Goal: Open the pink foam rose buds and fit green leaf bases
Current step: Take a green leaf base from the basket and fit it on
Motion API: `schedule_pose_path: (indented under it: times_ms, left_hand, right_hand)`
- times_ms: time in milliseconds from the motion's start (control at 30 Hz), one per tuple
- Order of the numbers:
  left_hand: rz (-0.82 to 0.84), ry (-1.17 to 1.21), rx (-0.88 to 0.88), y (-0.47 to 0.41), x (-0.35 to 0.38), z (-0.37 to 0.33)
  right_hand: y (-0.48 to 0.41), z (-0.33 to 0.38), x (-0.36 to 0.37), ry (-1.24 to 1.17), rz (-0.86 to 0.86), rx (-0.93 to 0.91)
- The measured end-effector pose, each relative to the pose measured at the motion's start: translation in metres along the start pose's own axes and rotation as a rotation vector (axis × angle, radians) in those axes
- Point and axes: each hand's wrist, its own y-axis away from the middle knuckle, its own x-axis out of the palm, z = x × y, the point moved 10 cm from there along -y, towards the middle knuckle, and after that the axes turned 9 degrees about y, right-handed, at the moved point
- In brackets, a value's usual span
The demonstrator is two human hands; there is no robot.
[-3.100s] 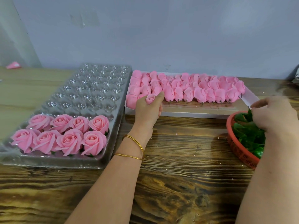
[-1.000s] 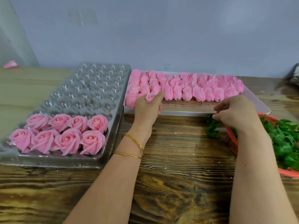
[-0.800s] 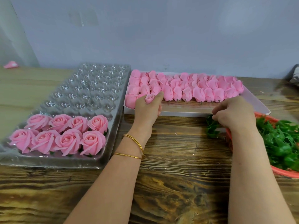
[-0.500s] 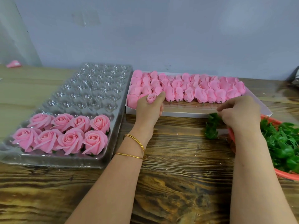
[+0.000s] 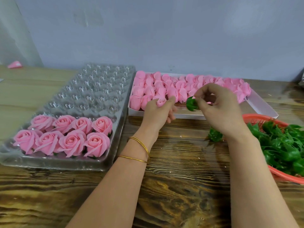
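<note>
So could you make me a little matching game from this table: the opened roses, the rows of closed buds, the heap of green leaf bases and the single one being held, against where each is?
Things:
1. opened roses
2. rows of closed buds
3. heap of leaf bases
4. single leaf base

Places:
A. pinched in the right hand
B. in the red basket
C. in the clear tray
D. in the white box

Pairs: 1-C, 2-D, 3-B, 4-A.

The left hand holds one more bud.
</note>
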Motion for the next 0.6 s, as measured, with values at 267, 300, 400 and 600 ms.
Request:
schedule_pose_path:
  times_ms: [267, 300, 400, 600]
  left_hand:
    - [0.125, 0.190, -0.093, 0.003, 0.016, 0.007]
    - [0.112, 0.179, -0.091, 0.003, 0.014, 0.007]
    - [0.080, 0.145, -0.058, 0.001, 0.011, 0.006]
    - [0.104, 0.056, -0.002, 0.003, 0.011, 0.003]
  right_hand:
    - [0.004, 0.018, 0.028, 0.078, 0.090, -0.100]
    - [0.004, 0.018, 0.029, 0.080, 0.094, -0.105]
    - [0.005, 0.015, 0.034, 0.087, 0.104, -0.087]
    - [0.007, 0.009, 0.041, 0.065, 0.137, -0.043]
